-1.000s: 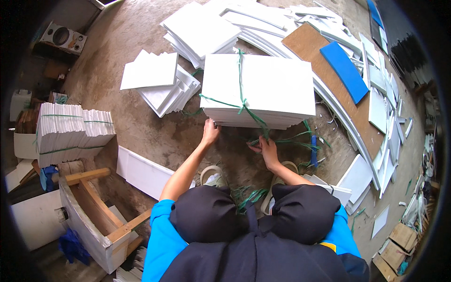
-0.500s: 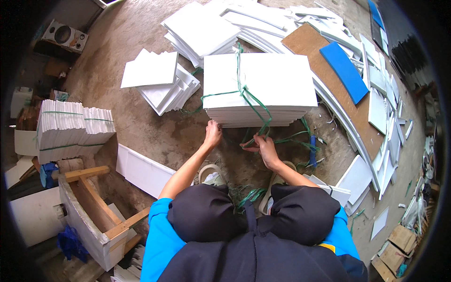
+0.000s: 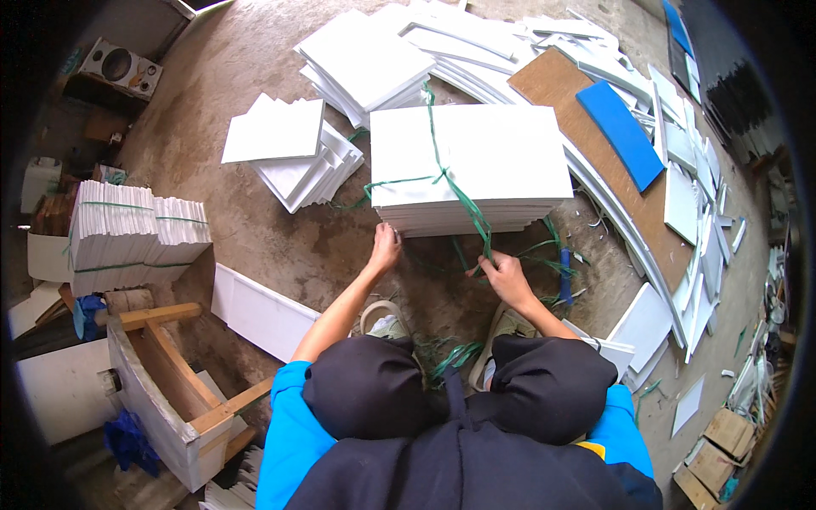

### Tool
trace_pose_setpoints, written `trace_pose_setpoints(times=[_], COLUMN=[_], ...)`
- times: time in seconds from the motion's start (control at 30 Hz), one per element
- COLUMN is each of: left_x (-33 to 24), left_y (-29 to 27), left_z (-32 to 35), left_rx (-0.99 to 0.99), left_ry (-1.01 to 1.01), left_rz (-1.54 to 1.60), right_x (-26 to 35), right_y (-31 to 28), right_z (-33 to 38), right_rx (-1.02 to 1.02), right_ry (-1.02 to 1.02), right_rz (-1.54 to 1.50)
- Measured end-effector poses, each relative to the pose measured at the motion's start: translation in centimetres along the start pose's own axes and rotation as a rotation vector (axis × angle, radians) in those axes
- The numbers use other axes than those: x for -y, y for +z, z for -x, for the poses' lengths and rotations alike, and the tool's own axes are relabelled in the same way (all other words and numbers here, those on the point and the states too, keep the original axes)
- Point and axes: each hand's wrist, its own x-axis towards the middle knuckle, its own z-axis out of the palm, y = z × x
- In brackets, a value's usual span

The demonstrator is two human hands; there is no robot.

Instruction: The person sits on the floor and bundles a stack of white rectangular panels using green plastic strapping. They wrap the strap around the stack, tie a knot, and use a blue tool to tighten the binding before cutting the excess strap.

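Observation:
In front of my feet stands a stack of white panels (image 3: pixel 463 153), with green twine (image 3: pixel 463 197) crossing over its top and meeting in the middle. My right hand (image 3: pixel 504 279) is closed on the twine just off the stack's near side, drawing it down toward me. At the near left corner my left hand (image 3: pixel 387 246) has its fingers curled together against the lower edge of the stack; what they hold, if anything, is hidden. More loose green strands trail on the floor to the right, by a blue roll (image 3: pixel 565 276).
Loose white panels (image 3: pixel 365 59) lie behind and to the left. A brown board (image 3: pixel 548 76) with a blue panel (image 3: pixel 620 132) on it covers offcuts at the right. Tied bundles (image 3: pixel 115 225) and a wooden frame (image 3: pixel 174 374) stand left. A long white panel (image 3: pixel 263 310) lies nearby.
My right hand has moved right and slightly toward me, and the twine over the near edge now runs straighter and tighter. My left hand stays at the corner.

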Motion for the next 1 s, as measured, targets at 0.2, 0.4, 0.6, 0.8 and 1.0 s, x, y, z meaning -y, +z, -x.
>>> trace_pose_setpoints(times=[0.2, 0.4, 0.6, 0.8, 1.0], left_x=[1.5, -12.8, -20.7, -22.5, -23.3], left_y=[-8.8, -18.5, -15.8, -13.3, -12.6], left_z=[-0.4, -1.3, -4.5, -5.1, -4.2], left_rx=[-0.565, -0.538, -0.216, -0.125, -0.005], left_ry=[-0.005, 0.357, 0.293, 0.403, 0.352], left_rz=[0.008, 0.148, -0.202, -0.148, 0.109], right_x=[1.3, 11.5, 14.3, 11.9, 12.4], right_y=[-4.5, -6.7, -3.5, -1.5, -2.7], right_z=[-0.3, 0.0, -2.9, -3.8, -1.6], right_rx=[0.157, 0.183, -0.056, -0.242, -0.162], right_ry=[-0.041, -0.037, -0.321, -0.558, -0.385], right_rz=[0.284, 0.280, 0.829, 1.178, 0.998])
